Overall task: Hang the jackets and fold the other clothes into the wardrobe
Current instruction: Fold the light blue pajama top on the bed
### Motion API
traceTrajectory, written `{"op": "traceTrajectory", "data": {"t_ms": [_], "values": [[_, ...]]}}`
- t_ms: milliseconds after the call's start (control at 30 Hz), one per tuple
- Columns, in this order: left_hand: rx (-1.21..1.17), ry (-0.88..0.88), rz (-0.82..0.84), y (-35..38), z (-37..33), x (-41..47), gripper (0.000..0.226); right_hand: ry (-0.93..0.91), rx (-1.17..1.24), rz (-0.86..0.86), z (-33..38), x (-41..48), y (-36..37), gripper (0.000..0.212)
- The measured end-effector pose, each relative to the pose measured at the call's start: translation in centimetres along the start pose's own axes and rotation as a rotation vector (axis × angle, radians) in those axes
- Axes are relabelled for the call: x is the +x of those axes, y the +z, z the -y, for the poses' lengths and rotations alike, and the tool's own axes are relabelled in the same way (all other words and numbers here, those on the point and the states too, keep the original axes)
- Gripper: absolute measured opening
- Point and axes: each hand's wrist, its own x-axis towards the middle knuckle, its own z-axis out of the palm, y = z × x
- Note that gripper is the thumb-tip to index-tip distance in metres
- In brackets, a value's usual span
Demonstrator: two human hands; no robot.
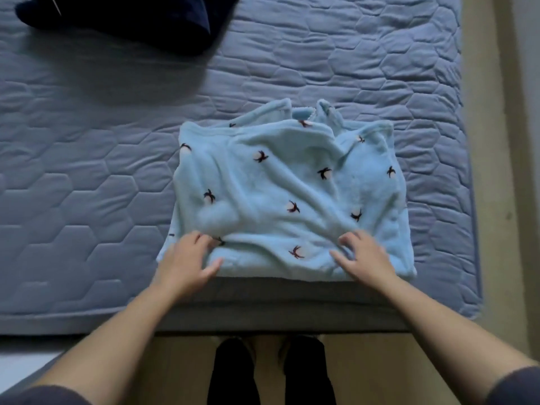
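A light blue fleece garment (280,188) with small dark bird prints lies folded into a rough rectangle near the front edge of the bed. My left hand (188,258) rests on its near left corner, fingers curled into the fabric and thumb spread out. My right hand (362,257) lies on its near right corner, its fingers bent against the fleece. Both hands are blurred, so whether they grip the cloth is unclear. A dark navy garment (125,19) lies bunched at the far left of the bed.
The bed has a blue quilted mattress cover (87,171) with a hexagon pattern. A beige floor strip (482,171) runs along its right side. My legs in dark trousers (268,375) stand at the bed's front edge.
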Motion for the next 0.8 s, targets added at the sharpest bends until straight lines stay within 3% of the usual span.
{"op": "traceTrajectory", "data": {"t_ms": [67, 133, 200, 267, 333, 400, 500, 600, 733, 800], "values": [[-0.157, -0.333, -0.251, -0.3, 1.9, -0.1, 0.042, 0.281, 0.122, -0.233, -1.9, 0.2, -0.7, 0.052], [-0.373, -0.671, -0.273, -0.2, 3.1, 0.2, 0.051, 0.602, 0.227, -0.269, -3.3, 0.2, -0.9, 0.061], [-0.498, -0.738, -0.210, 0.6, 3.7, 0.8, 0.045, 0.790, 0.307, -0.279, -4.3, 0.6, -0.5, 0.058], [-0.444, -0.694, -0.228, 1.5, 4.1, 1.2, 0.031, 0.797, 0.351, -0.291, -5.4, 1.3, 0.1, 0.043], [-0.373, -0.725, -0.278, 2.1, 4.9, 1.4, 0.035, 0.785, 0.385, -0.330, -7.0, 1.7, 0.3, 0.033], [-0.301, -0.787, -0.247, 2.4, 5.6, 1.6, 0.037, 0.811, 0.390, -0.340, -8.3, 1.7, 0.3, 0.031], [-0.260, -0.716, -0.249, 2.2, 5.4, 2.3, 0.030, 0.721, 0.376, -0.228, -8.9, 2.1, 0.1, 0.032], [-0.351, -0.592, -0.440, 0.6, 3.8, 3.6, 0.025, 0.617, 0.500, -0.272, -7.9, 2.6, -0.3, 0.034], [-0.446, -0.538, -0.402, -1.0, 2.2, 6.7, 0.042, 0.583, 0.620, -0.370, -7.1, 4.3, -1.3, 0.041], [-0.490, -0.594, -0.424, -1.6, 2.8, 8.3, 0.037, 0.578, 0.623, -0.380, -7.5, 5.5, -2.2, 0.035]]}}
